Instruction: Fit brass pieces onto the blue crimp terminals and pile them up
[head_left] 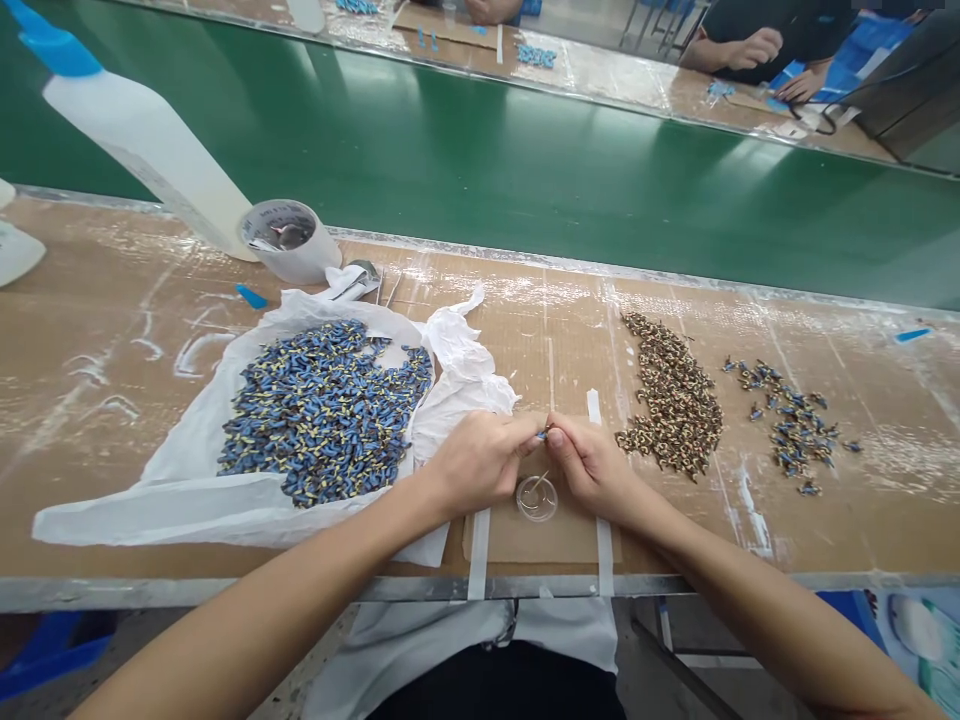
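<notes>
Blue and brown, that tiny part pinched between your hands, yes? How are you holding it?

Your left hand and right hand are both closed in on it, fingertips meeting at the part. It's too small to make out any detail.

What's underneath your hands?

A brown card pad, fixed with white tape strips. On it, just below your fingers, you have a clear round dish with a thin metal piece in it.

And on either side of you?

By your left hand, a white plastic bag holds a heap of blue-and-yellow parts. Past your right hand, you have a pile of brown parts, then a looser scatter of blue parts.

Anything farther off?

A roll of white tape and a white bottle with a blue cap, and across the green conveyor belt, a co-worker's hands.
</notes>
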